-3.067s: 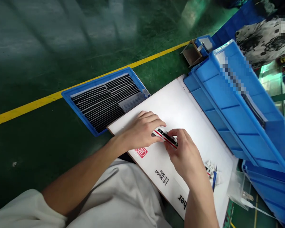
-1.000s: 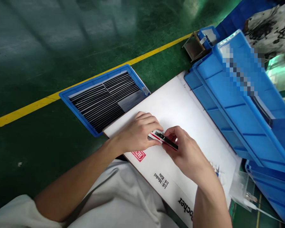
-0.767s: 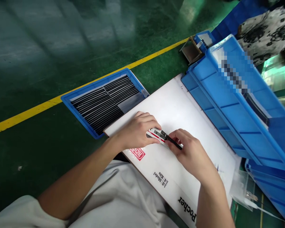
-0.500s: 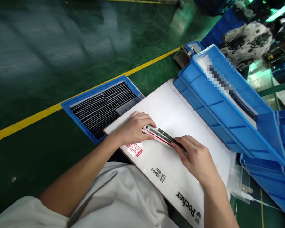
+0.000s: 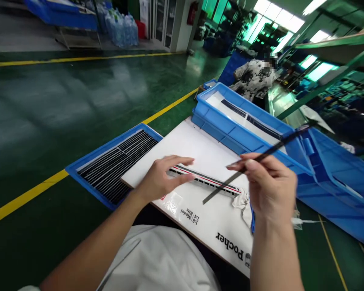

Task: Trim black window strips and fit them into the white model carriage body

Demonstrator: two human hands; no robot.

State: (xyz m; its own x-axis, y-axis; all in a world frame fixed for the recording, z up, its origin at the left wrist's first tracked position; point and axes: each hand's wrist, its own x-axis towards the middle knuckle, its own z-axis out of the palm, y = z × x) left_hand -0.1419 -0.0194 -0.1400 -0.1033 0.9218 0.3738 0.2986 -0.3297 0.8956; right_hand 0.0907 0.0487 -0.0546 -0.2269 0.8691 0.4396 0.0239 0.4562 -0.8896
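Observation:
A long white train-like model part with a red stripe and dark windows lies on the white board. My left hand is at its left end, thumb and fingers apart on either side of it; whether they touch it is unclear. Raised above the board's right side, my right hand pinches a long thin dark strip. The strip slants, its lower end over the model part and its upper end over the blue bins. A crumpled white cloth lies by the part's right end.
Beyond the board stand stacked blue bins holding dark strips. At the left, a blue tray is full of dark strips. A person in a patterned top is farther back. Black print marks the board's near edge.
My right hand has lifted away from the model part with the dark strip in it. My left hand's fingers have spread apart. The camera view has tilted up, showing more of the room.

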